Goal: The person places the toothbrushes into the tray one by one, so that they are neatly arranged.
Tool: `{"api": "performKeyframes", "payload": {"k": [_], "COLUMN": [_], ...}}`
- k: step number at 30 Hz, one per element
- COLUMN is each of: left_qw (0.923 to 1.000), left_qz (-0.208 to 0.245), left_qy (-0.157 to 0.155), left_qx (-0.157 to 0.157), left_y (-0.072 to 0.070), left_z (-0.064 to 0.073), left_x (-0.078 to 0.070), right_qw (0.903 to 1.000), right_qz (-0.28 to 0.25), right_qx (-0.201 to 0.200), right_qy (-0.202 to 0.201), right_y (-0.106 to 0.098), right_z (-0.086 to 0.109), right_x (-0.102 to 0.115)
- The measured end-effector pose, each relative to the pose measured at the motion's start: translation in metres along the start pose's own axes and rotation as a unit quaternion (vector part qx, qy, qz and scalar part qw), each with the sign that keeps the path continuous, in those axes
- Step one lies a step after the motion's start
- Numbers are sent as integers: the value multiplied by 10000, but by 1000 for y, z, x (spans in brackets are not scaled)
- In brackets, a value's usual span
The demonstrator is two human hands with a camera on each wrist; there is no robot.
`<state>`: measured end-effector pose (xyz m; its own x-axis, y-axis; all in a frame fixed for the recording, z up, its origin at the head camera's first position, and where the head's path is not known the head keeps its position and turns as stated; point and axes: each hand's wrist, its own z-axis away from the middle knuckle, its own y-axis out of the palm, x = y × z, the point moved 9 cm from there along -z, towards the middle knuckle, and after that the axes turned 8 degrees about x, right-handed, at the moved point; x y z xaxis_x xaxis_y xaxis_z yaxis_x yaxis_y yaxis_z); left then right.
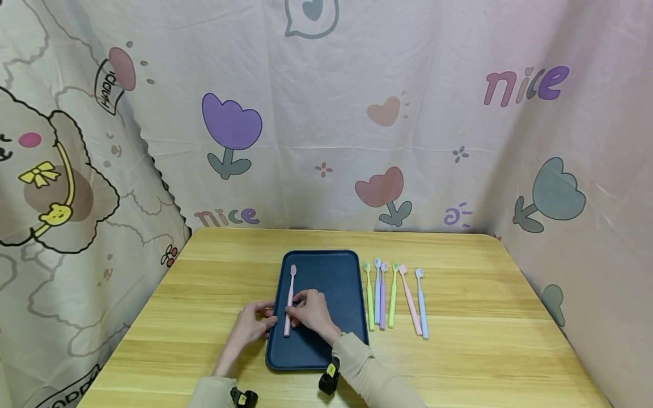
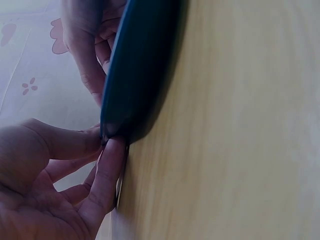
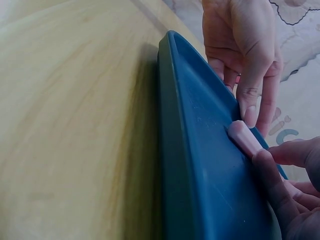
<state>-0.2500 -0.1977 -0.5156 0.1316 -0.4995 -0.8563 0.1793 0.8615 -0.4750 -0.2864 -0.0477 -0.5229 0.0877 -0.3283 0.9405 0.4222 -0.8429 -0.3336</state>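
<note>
While the right hand (image 1: 312, 311) pinches the pink toothbrush (image 1: 290, 296) | left hand (image 1: 249, 324): pinches tray (image 1: 331, 283) edge | handling: likely light, stiff, smooth; grasp lower handle.

The tray (image 1: 334, 277) looks like smooth, nearly matt plastic with faint scuffs, the held brush (image 1: 291, 292) and the other brushes (image 1: 383, 300) like smooth plastic, the worktop (image 1: 474, 317) like smooth wood grain with a soft sheen, the curtain (image 1: 306, 107) like printed, creased cloth, and the sleeves (image 1: 374, 371) like matt cloth.
</note>
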Motion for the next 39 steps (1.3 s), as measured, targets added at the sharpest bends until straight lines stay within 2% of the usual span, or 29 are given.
{"api": "performKeyframes", "payload": {"k": [10, 17, 21, 25, 30, 33, 39], "left_qw": [9995, 10000, 10000, 10000, 10000, 10000, 10000], "left_qz": [39, 41, 6, 43, 66, 42, 44], "left_qy": [316, -8, -18, -4, -6, 9, -15], "left_qx": [76, -46, -60, -41, -28, -15, -28], "left_y": [0, -1, -2, -1, 0, 0, 0], "left_z": [-2, -2, -1, 0, 2, 3, 3], "left_x": [-1, 3, 2, 2, 1, 0, 1], "right_qw": [9999, 9998, 9995, 9983, 9947, 9916, 9814], "right_qz": [76, -27, -5, 92, -293, -546, -534], "right_qx": [-29, -95, -112, -278, -749, -1063, -1840], "right_qy": [-74, -142, -308, -505, -640, -500, -74], "right_y": [-1, -10, -25, -50, -96, -129, -198], "right_z": [-1, 4, 13, 30, 54, 70, 108], "right_x": [1, 0, -2, -7, -19, -32, -61]}}
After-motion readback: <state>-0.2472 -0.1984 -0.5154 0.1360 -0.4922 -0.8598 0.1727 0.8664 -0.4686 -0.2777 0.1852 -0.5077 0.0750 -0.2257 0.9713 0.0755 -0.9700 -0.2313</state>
